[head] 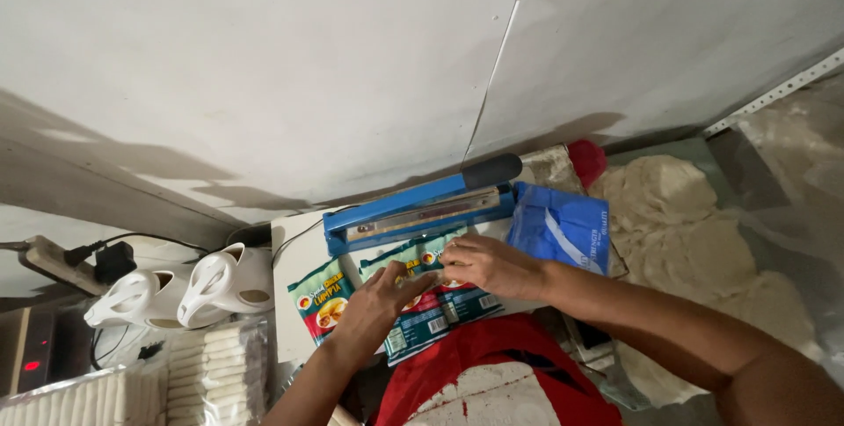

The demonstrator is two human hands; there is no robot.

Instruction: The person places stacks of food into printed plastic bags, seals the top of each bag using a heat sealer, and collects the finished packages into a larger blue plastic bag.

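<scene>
A blue heat sealer (413, 211) with a black handle lies on a white board (294, 254) by the wall. In front of it lie three green printed food packets (321, 298). My left hand (374, 307) rests on the middle packet (413, 325) with its fingers pinching the top edge. My right hand (488, 266) grips the top of the right packet (466, 303) just below the sealer's jaw. Both hands touch near the packets' upper edges.
A blue plastic bag (563, 228) sits right of the sealer, with pale lumpy sacks (686, 224) beyond it. Two white jugs (189, 290) and a power strip (57, 263) stand at the left. Stacks of white wrappers in clear bags (207, 373) lie at lower left.
</scene>
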